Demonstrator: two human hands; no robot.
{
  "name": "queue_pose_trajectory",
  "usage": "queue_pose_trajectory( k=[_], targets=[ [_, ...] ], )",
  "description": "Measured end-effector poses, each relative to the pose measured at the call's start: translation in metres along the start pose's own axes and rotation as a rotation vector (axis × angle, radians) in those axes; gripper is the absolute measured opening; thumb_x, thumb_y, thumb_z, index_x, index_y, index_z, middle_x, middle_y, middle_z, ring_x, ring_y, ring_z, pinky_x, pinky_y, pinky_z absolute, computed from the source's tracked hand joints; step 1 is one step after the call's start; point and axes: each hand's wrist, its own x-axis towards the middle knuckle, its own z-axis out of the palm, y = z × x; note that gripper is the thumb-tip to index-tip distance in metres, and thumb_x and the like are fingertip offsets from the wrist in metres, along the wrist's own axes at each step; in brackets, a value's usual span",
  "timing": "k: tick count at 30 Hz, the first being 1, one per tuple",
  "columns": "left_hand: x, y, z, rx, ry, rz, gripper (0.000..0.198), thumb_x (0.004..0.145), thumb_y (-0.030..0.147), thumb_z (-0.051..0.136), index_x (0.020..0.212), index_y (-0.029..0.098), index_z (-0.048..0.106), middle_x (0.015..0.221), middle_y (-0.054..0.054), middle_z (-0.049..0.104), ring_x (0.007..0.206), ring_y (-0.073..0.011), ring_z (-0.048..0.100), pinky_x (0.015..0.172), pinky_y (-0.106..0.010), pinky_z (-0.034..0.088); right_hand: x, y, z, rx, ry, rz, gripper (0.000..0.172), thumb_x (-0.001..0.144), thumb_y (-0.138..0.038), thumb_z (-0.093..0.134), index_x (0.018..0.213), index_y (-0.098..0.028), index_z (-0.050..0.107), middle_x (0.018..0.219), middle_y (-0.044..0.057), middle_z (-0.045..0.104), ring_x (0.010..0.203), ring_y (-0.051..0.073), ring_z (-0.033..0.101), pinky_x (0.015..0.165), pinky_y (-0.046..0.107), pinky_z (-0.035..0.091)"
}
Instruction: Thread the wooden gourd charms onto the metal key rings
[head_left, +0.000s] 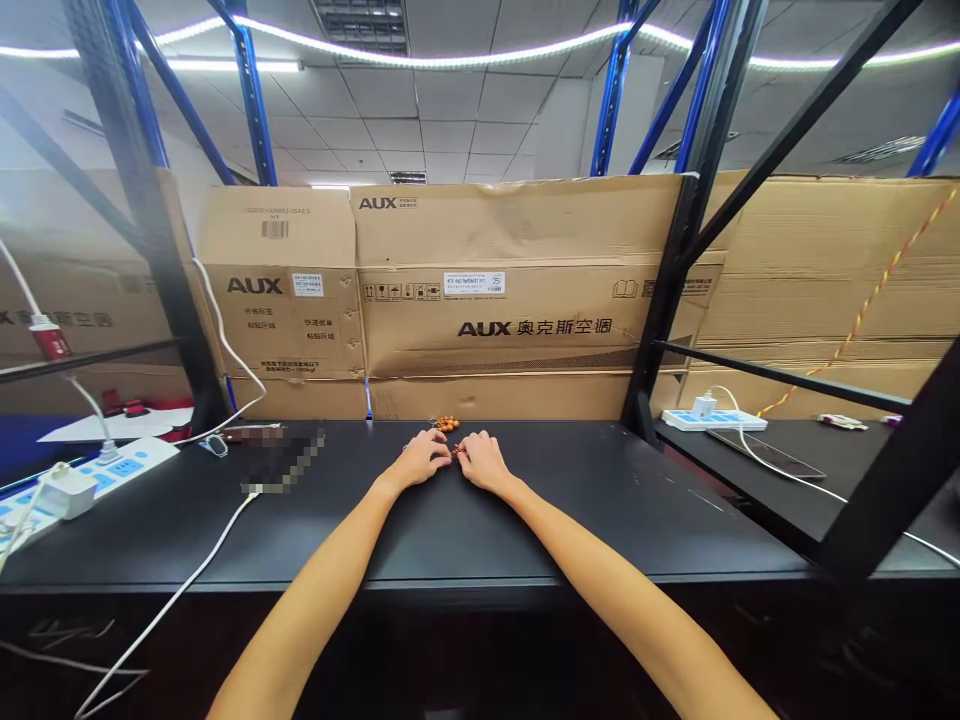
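Both hands rest close together on the black table near its back edge. My left hand (421,459) has its fingers bent inward toward a small reddish-brown item (457,453) lying between the two hands. From the other side, my right hand (482,462) pinches at that same small item; its shape is mostly hidden by the fingertips. Just behind the hands sits a small bunch of orange-brown beads (448,423), with something thin and metallic at its left end.
Cardboard panels (487,300) stand along the table's back edge. To the left are a white power strip (135,462), a white cable and a blurred dark item (281,462). Black rack posts (660,300) rise at the right, with another power strip (712,421) beyond.
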Motion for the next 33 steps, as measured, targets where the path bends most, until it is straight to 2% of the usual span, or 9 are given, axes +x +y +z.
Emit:
queue_pose_trajectory(
  k=[5, 10, 14, 17, 24, 29, 33],
  targets=[
    [-0.001, -0.004, -0.005, -0.062, -0.051, 0.004, 0.015, 0.084, 0.033, 0.062, 0.087, 0.024, 0.075, 0.12, -0.005, 0.057, 0.111, -0.0228, 0.052, 0.101, -0.038, 0.038, 0.0, 0.001, -0.001, -0.024, -0.006, 0.015, 0.019, 0.091, -0.024, 0.043, 0.093, -0.017, 0.061, 0.102, 0.01, 0.06, 0.098, 0.024, 0.045, 0.08, 0.034, 0.03],
    [-0.004, -0.005, -0.013, -0.123, -0.127, 0.016, 0.017, 0.082, 0.036, 0.065, 0.089, 0.026, 0.075, 0.119, -0.003, 0.061, 0.105, -0.02, 0.058, 0.098, -0.032, 0.041, -0.001, 0.0, 0.001, -0.006, -0.016, -0.032, 0.015, 0.09, -0.025, 0.047, 0.09, -0.018, 0.061, 0.099, 0.007, 0.061, 0.097, 0.022, 0.045, 0.079, 0.032, 0.03],
    [-0.004, -0.005, -0.012, -0.132, -0.095, -0.03, 0.026, 0.082, 0.043, 0.061, 0.081, 0.021, 0.075, 0.117, -0.005, 0.061, 0.105, -0.0209, 0.058, 0.095, -0.032, 0.043, -0.001, 0.0, 0.001, 0.016, -0.014, -0.04, 0.016, 0.091, -0.026, 0.047, 0.089, -0.018, 0.061, 0.096, 0.006, 0.061, 0.094, 0.02, 0.045, 0.077, 0.031, 0.03],
    [-0.002, -0.006, -0.008, -0.123, -0.066, -0.058, 0.03, 0.084, 0.042, 0.057, 0.074, 0.019, 0.073, 0.113, -0.007, 0.062, 0.102, -0.0215, 0.059, 0.094, -0.033, 0.044, 0.0, 0.0, 0.002, 0.026, -0.015, -0.047, 0.017, 0.092, -0.028, 0.047, 0.088, -0.018, 0.06, 0.094, 0.005, 0.061, 0.094, 0.02, 0.046, 0.077, 0.03, 0.03],
    [-0.002, -0.007, -0.009, -0.112, -0.078, -0.022, 0.021, 0.086, 0.034, 0.057, 0.085, 0.022, 0.074, 0.115, -0.006, 0.061, 0.105, -0.0206, 0.057, 0.098, -0.034, 0.041, 0.0, 0.001, 0.002, 0.014, -0.011, -0.032, 0.017, 0.092, -0.027, 0.047, 0.088, -0.018, 0.061, 0.096, 0.006, 0.06, 0.095, 0.021, 0.045, 0.077, 0.031, 0.03],
    [-0.004, -0.002, -0.011, -0.094, -0.128, 0.009, 0.015, 0.083, 0.035, 0.062, 0.086, 0.028, 0.075, 0.118, 0.0, 0.06, 0.106, -0.0183, 0.057, 0.099, -0.029, 0.04, 0.001, 0.005, 0.0, -0.001, 0.009, 0.023, 0.018, 0.091, -0.026, 0.046, 0.089, -0.018, 0.062, 0.098, 0.008, 0.061, 0.095, 0.023, 0.046, 0.077, 0.033, 0.031],
    [-0.004, -0.001, -0.011, 0.001, -0.052, -0.08, 0.016, 0.083, 0.031, 0.059, 0.08, 0.022, 0.073, 0.117, -0.005, 0.059, 0.109, -0.0226, 0.054, 0.099, -0.036, 0.039, 0.002, 0.009, -0.004, -0.011, 0.044, 0.086, 0.019, 0.091, -0.026, 0.046, 0.09, -0.018, 0.063, 0.1, 0.009, 0.06, 0.097, 0.024, 0.045, 0.079, 0.033, 0.032]
  ],
)
